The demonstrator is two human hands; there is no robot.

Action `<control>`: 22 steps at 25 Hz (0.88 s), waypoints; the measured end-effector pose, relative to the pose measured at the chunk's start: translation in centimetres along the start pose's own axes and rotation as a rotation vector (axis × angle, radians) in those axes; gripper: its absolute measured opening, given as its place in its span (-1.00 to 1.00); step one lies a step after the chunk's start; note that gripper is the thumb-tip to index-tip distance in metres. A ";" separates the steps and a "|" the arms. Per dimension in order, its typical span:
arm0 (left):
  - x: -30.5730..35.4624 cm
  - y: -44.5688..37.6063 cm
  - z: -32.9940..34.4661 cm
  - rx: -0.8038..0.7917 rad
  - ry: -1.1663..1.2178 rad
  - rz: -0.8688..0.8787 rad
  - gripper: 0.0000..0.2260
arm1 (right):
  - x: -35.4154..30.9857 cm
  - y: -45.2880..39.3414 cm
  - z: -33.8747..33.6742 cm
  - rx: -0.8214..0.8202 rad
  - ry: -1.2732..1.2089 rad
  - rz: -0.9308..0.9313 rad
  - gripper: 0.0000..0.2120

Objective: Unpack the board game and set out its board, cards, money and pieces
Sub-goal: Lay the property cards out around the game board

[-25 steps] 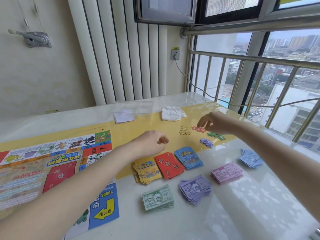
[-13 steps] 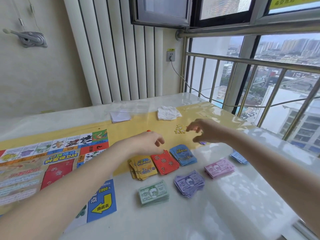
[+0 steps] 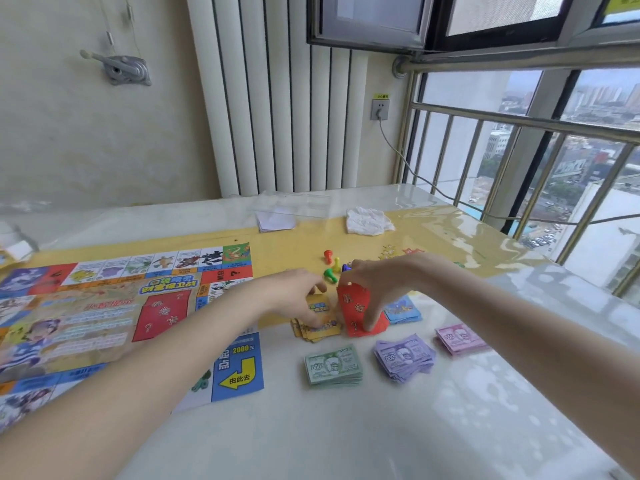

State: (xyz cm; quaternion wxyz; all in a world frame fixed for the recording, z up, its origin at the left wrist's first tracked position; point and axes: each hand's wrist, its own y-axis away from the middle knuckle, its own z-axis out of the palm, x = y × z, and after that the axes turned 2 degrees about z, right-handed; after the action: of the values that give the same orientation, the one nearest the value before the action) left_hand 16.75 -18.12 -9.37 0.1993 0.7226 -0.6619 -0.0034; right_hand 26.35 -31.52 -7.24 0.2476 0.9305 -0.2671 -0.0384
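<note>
From the head camera, looking down over both forearms, the game board (image 3: 104,317) lies flat and unfolded on the left part of the desk (image 3: 346,438), its right edge ending just short of the card stacks. The left hand (image 3: 294,299) reaches over that edge and rests on the yellow cards (image 3: 317,329), thumb and fingers curled onto the fanned stack as if pinching its top cards. Right beside it, the right hand (image 3: 377,282) grips the red cards (image 3: 360,315) from above, fingers curled down the front face and the stack tilted up on its lower edge, touching the desk. The blue cards (image 3: 403,310) lie just right of the red ones, partly hidden behind the right wrist.

Nearer the desk's front edge, three stacks of money sit in a row, apart from one another: green notes (image 3: 332,365), purple notes (image 3: 403,356) and pink notes (image 3: 457,339), the pink partly covered by the right forearm.

Just beyond the hands, toward the far edge, small pawns stand close together: a red pawn (image 3: 328,255), a yellow pawn (image 3: 336,264), a green pawn (image 3: 329,275) and a blue one that the right hand mostly hides. Flat cut-out pieces (image 3: 389,251) lie a little to their right on the yellow strip.

Near the far edge lie a clear plastic bag (image 3: 294,204) with folded paper under it and a crumpled white cloth (image 3: 369,220).
</note>
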 end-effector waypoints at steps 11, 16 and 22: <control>-0.9 4.8 -2.6 -0.002 1.594 0.336 -0.40 | -2.5 4.9 -6.1 0.208 -0.893 -0.366 -0.80; -3.7 7.6 -3.1 0.167 1.901 0.337 -0.46 | -8.3 3.1 -6.9 0.481 -0.908 -0.404 -0.63; -8.3 11.0 -3.6 0.484 1.853 0.126 -0.61 | -14.2 0.0 -7.1 0.727 -0.465 -0.544 -0.53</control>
State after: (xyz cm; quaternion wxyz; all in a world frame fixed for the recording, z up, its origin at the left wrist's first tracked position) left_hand 6.18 -9.62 -5.04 0.4887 0.4229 -0.2618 0.7168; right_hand 15.66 -21.08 -1.88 -0.1773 0.9592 -0.0591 -0.2119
